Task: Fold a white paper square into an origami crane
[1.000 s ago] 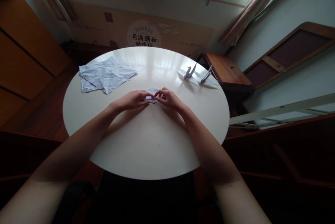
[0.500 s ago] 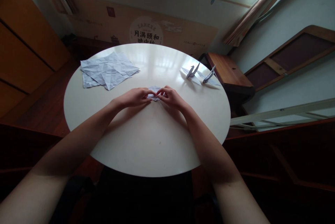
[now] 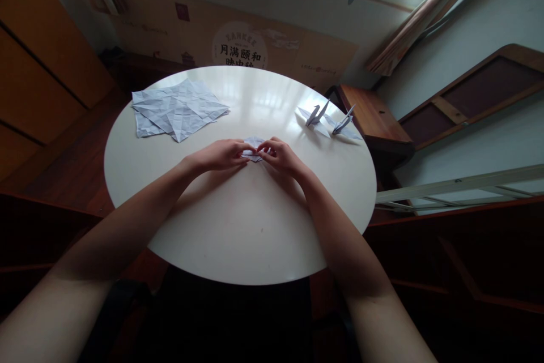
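Note:
A small piece of folded pale paper (image 3: 254, 141) lies on the white table (image 3: 238, 221) in front of me, partly covered by my fingers. My left hand (image 3: 227, 153) grips its left side, thumb and fingers closed on the paper. From the right, my right hand (image 3: 274, 153) pinches the same paper, its fingertips almost touching those of the left. The paper's lower point shows between the hands; the exact folds under my fingertips are hidden.
Several creased sheets of paper (image 3: 178, 108) lie overlapped at the table's back left. Two folded paper cranes, a nearer-centre crane (image 3: 315, 118) and an outer crane (image 3: 343, 124), stand at the back right. Beyond the right edge is a wooden desk (image 3: 369, 111).
The whole view has shifted slightly. My hands keep nearly the same hold on the folded paper, with the right fingers a little more bent; the sheets and cranes stay where they were.

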The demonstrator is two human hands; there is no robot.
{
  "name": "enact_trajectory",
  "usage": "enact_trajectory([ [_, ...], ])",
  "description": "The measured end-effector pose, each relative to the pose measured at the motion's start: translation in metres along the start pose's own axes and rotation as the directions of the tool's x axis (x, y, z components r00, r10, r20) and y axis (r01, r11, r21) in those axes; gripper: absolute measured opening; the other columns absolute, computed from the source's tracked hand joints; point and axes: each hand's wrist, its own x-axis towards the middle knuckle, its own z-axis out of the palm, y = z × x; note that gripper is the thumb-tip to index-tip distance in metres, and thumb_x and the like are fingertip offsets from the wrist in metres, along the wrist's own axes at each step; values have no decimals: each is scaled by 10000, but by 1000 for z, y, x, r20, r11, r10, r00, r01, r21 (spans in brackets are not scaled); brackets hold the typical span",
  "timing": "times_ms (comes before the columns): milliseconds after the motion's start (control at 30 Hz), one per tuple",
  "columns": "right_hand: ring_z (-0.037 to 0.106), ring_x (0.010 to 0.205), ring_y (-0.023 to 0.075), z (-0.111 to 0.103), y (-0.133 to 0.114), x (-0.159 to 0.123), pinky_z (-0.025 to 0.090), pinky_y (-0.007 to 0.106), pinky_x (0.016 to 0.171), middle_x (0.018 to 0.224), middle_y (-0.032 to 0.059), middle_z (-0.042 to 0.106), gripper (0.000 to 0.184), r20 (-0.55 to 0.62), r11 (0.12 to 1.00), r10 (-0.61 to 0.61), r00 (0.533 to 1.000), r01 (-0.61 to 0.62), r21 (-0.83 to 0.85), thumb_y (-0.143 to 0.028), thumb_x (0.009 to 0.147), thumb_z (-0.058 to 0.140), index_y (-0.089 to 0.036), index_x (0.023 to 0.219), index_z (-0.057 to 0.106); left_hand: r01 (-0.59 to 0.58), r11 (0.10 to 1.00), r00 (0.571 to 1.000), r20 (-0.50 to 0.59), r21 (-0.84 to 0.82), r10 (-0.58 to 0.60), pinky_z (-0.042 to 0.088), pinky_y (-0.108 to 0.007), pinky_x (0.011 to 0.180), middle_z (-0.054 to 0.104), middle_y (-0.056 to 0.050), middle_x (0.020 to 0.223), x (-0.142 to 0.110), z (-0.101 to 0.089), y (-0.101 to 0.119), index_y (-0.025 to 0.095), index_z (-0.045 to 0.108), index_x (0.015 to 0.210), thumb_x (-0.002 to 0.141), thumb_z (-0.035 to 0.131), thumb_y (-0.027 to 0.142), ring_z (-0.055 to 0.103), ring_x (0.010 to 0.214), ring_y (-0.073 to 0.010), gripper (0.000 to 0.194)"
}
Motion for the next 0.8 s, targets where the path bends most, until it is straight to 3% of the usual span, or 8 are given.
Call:
enact_trajectory([
  [800,556,704,110,0,-3,0,524,288,745,940,30,590,144,7,1000,19,1000,-19,-3,-278,908,687,-184,968,778,15,1000,1000,21,11,-16,442,-250,731,724,-78,1110,-1,-4,4,238,702,1375,972,557,375,649,821,-184,449],
])
